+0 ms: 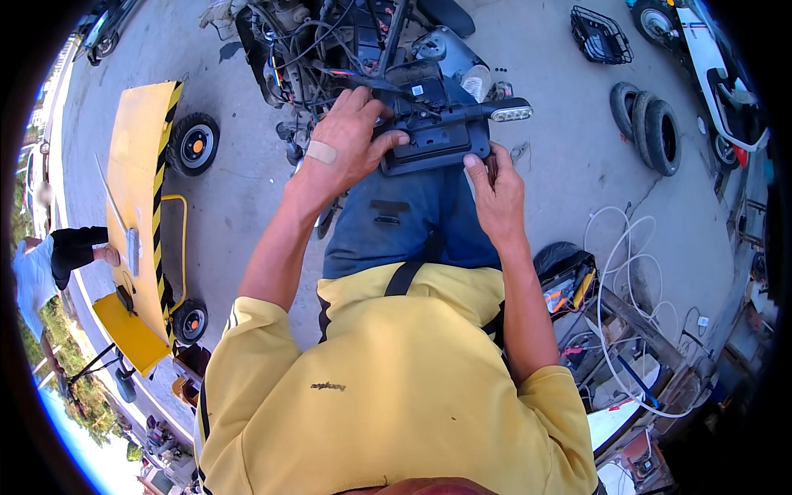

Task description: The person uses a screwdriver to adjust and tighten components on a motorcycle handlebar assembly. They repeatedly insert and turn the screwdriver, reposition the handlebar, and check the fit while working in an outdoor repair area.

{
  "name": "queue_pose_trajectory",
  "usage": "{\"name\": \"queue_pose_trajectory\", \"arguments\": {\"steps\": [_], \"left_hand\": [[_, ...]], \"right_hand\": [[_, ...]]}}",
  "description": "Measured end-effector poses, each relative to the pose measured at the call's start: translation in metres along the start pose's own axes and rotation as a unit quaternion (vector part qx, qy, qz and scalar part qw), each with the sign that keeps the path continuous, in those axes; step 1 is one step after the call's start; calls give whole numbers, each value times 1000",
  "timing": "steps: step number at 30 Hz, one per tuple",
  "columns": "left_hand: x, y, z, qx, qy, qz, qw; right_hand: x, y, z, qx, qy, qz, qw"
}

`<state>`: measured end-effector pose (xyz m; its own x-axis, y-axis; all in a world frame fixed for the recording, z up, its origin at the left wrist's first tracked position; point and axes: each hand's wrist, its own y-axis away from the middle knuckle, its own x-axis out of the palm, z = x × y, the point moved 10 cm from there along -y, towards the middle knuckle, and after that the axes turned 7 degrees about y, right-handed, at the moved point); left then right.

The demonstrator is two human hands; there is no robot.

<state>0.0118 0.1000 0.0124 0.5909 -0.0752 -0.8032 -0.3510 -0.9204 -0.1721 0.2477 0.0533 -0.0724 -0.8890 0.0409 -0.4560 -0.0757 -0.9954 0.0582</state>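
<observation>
A black plastic rear bracket point(441, 140) rests over my thighs, against the back of a partly dismantled motorbike point(326, 49). A clear-lensed lamp point(511, 110) sticks out from its right side. My left hand point(351, 136), with a plaster near the wrist, is closed on the bracket's left side; the thumb lies on its face and the curled fingertips are partly hidden. At the lower right corner, my right hand point(499, 190) grips the edge, thumb on top and fingers underneath. Bare wires and cables run through the bike's frame next to my left hand.
To the left stands a yellow trailer point(136, 173) with black wheels, a person point(62, 264) beside it. Loose tyres point(656, 128), a black wire basket point(600, 35) and a white scooter point(714, 82) are on the right. Nearer lie a tool bag point(565, 276) and a coiled white hose point(606, 313).
</observation>
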Motion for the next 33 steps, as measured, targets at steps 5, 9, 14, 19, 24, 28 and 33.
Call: {"name": "queue_pose_trajectory", "arguments": {"steps": [5, 9, 14, 19, 24, 28, 33], "left_hand": [[-1, 0, -6, -13, 1, -15, 1000], [-2, 3, -14, -11, 37, -41, 998], [17, 5, -11, -18, 48, -41, 998], [20, 7, -10, -51, 58, -38, 996], [19, 8, -11, -46, 71, -41, 996], [14, 7, -12, -35, 67, -48, 996], [15, 8, -12, -35, 66, -41, 996]], "right_hand": [[-22, 9, 14, 12, 130, 72, 989], [-89, 18, 85, -29, -39, 75, 996], [-154, 9, 227, -301, -355, 74, 882], [-96, -32, 254, -335, -424, 154, 827], [-57, -62, 245, -344, -361, 97, 861], [-45, -68, 244, -345, -323, 76, 878], [-33, -64, 247, -367, -301, 71, 877]]}}
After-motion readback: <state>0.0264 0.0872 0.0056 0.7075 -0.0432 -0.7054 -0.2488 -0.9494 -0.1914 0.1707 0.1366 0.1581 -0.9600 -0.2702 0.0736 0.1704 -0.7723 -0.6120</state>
